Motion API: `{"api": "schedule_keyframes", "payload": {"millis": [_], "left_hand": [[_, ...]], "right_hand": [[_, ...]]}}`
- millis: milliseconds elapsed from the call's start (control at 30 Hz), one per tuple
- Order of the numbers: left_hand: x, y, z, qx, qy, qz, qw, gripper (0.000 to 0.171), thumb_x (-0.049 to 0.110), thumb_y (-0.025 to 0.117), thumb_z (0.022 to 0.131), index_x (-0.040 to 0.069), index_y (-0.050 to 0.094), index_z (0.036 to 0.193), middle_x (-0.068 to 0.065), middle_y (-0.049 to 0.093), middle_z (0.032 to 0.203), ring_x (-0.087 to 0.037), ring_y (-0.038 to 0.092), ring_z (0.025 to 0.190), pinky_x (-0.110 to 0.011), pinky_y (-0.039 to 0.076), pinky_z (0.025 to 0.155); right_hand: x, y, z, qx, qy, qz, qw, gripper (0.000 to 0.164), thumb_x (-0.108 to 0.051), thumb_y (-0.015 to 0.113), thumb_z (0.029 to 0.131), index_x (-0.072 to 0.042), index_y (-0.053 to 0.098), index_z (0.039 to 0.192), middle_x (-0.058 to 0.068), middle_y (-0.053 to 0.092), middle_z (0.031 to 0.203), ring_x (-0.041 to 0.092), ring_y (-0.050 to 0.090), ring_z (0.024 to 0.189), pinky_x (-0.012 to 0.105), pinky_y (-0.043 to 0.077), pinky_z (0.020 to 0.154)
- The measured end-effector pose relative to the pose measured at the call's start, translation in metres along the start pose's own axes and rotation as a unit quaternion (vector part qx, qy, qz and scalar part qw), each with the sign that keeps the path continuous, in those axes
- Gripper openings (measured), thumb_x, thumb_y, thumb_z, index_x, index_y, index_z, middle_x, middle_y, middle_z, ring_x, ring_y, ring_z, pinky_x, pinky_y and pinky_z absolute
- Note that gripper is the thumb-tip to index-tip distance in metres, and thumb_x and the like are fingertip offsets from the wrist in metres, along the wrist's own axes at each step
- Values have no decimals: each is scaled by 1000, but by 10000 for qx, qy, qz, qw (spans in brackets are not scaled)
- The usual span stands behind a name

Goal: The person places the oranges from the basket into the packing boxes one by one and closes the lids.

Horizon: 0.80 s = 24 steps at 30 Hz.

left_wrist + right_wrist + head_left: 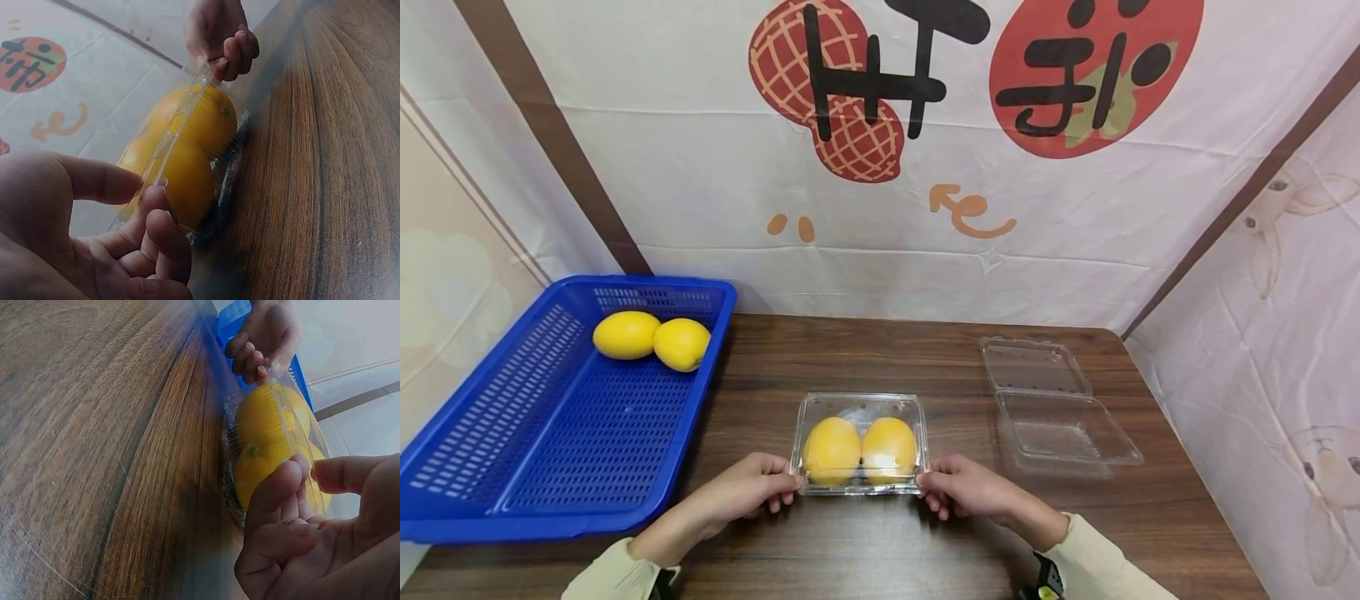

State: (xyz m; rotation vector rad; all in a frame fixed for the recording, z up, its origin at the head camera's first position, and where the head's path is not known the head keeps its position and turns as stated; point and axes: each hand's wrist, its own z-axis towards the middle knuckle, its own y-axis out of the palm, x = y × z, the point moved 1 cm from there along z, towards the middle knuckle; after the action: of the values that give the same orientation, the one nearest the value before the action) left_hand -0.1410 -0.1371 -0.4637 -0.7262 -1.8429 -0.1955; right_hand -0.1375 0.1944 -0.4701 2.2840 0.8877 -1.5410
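Observation:
A clear plastic clamshell box (859,407) with its lid down sits at the front middle of the table. Inside it two yellow lemon-like fruits (889,450) lie side by side. My left hand (748,486) pinches the near left corner of the rim between thumb and index finger. At the near right corner, my right hand (966,487) pinches the rim the same way. Both wrist views show the thumb and index finger (106,181) meeting on the box's edge, other fingers curled below. In the right wrist view the fruits (265,419) press close behind the clear wall.
A blue slotted basket (587,442) stands on the left with two yellow fruits (627,335) in its far corner. To the right a second clear clamshell box (1067,425) lies open on the brown wooden table (880,550). A printed cloth (700,208) hangs behind the table.

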Motion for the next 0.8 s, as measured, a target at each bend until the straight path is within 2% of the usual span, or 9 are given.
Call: {"api": "schedule_keyframes", "payload": {"millis": [800], "left_hand": [[-4,0,3,-3,15,-37,10000,27,22,60,98,-3,65,89,2,58,72,-11,50,64,-20,30,47]], "right_hand": [[-1,0,-1,-65,70,142,9999,19,-14,53,101,-3,58,86,-2,55,68,6,51,57,17,32,46]]}}
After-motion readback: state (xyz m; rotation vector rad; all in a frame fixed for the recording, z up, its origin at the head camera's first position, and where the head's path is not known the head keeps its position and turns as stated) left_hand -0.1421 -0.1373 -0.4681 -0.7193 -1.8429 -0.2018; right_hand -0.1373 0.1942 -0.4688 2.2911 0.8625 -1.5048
